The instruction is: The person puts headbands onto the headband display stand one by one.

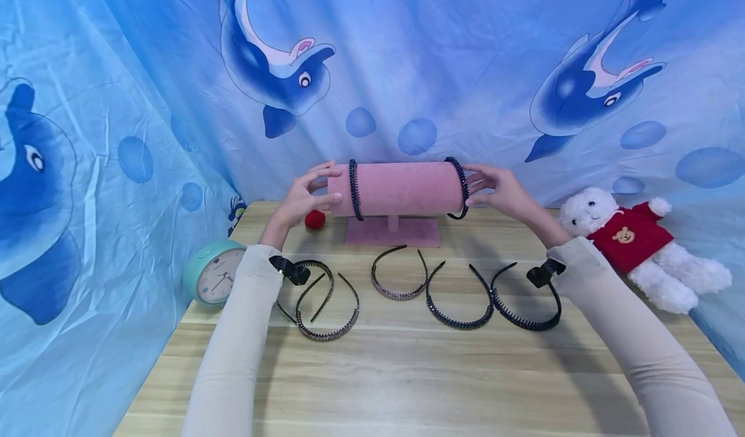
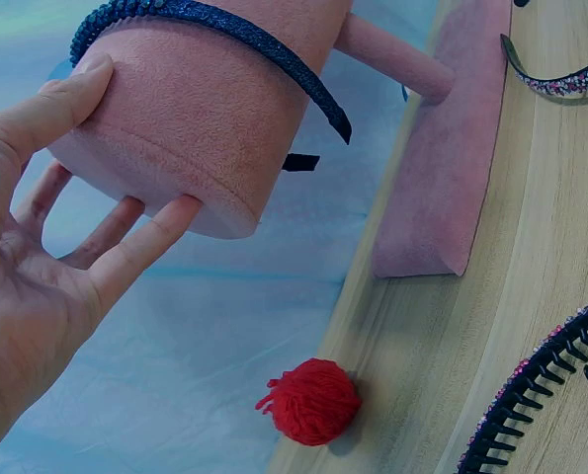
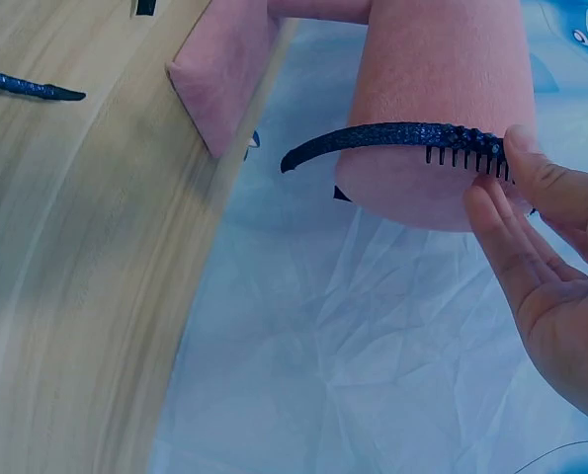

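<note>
The left hand (image 1: 302, 194) holds one end of a pink roll (image 1: 407, 188), with its thumb on the side and its fingers spread at the end. The right hand (image 1: 495, 191) is at the other end. Its thumb and fingers pinch the right headband (image 3: 402, 135), which is dark blue and hangs round the roll there. The left headband (image 1: 354, 191), dark blue too, goes round the roll just beside the left thumb.

The roll lies sideways between the two hands. Under it, a short post goes down to a flat pink foot (image 1: 361, 234) on the wooden table (image 1: 396, 379). A red yarn ball (image 1: 315, 220) sits near the left hand, below its fingers.

Five loose headbands (image 1: 399, 295) lie on the table, nearer the person than the hands are. Two are by the left wrist, one is in the middle, and two are on the right hand's side.

A green clock (image 1: 218, 275) stands to the left of the left wrist. A white teddy (image 1: 628, 236) in a red top lies past the right wrist. Behind both hands hangs a blue sheet (image 1: 378, 68) with dolphins.
</note>
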Tool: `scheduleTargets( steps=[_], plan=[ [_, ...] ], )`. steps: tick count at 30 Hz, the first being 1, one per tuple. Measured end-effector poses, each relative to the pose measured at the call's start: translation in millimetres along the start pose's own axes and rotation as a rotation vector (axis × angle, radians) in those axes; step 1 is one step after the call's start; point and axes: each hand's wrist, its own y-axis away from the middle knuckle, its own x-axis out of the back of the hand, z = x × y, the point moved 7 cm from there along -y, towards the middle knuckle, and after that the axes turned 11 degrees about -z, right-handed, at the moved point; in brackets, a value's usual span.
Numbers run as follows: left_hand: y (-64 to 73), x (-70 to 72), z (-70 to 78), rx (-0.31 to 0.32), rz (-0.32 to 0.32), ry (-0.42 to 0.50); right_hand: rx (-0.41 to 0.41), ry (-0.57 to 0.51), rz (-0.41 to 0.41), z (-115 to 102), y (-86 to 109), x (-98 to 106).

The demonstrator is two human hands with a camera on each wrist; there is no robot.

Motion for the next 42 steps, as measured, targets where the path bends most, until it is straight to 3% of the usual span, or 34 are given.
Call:
scheduleTargets(
  steps=[9,16,36,42],
  plan=[
    [-8.9,8.6,-20.1,-0.032,0.026,-0.005,-0.066,-0.017,-0.053,-5.5,-5.0,-0.8],
    [1.0,0.0,2.8,-0.016,-0.002,0.005,-0.020,0.046,-0.060,-7.4,-11.7,-1.3],
    [1.0,-1.7,2.6,-0.009,-0.002,0.019,-0.035,0.148,-0.063,-11.9,-20.8,-6.1],
    [0.5,-1.0,0.4,0.001,-0.001,0.014,-0.001,0.169,-0.052,-14.0,-27.9,-11.3]
  ],
)
